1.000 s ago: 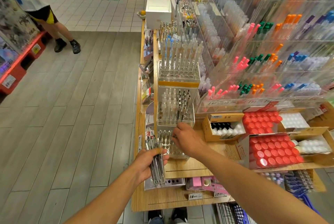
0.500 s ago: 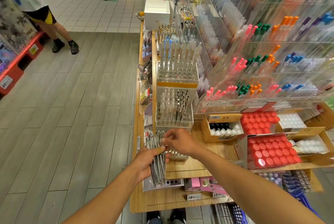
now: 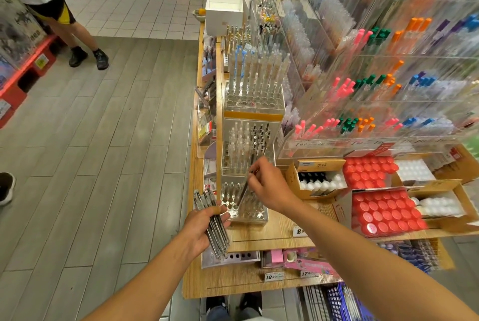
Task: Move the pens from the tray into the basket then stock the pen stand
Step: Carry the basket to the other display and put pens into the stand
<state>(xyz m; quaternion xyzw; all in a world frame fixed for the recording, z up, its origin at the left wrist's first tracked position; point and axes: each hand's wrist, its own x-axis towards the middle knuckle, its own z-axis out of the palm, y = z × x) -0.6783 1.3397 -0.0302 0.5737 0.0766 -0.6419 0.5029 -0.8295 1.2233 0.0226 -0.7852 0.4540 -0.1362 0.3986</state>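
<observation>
My left hand [image 3: 201, 227] grips a bundle of clear-barrelled pens [image 3: 213, 226], held just left of the shelf's front edge. A clear acrylic pen stand [image 3: 245, 165] with stepped tiers of holes rises on the wooden shelf. My right hand [image 3: 269, 186] pinches a single pen [image 3: 245, 188] slanted over the stand's lowest tier, tip pointing down toward the holes. The middle tier holds several black-tipped pens [image 3: 260, 136] on its right side and clear ones on its left. A blue basket [image 3: 346, 302] shows partly at the bottom edge.
Boxes of red-capped bottles [image 3: 381, 213] and white-capped bottles [image 3: 320, 182] sit right of the stand. Tall acrylic racks of coloured pens [image 3: 363, 87] fill the right. A white box [image 3: 224, 11] stands farther along. A person [image 3: 55, 12] stands at far left on the grey plank floor.
My right hand went from the stand back to the bundle in my left hand, drew one pen out, and now holds it over the lowest tier.
</observation>
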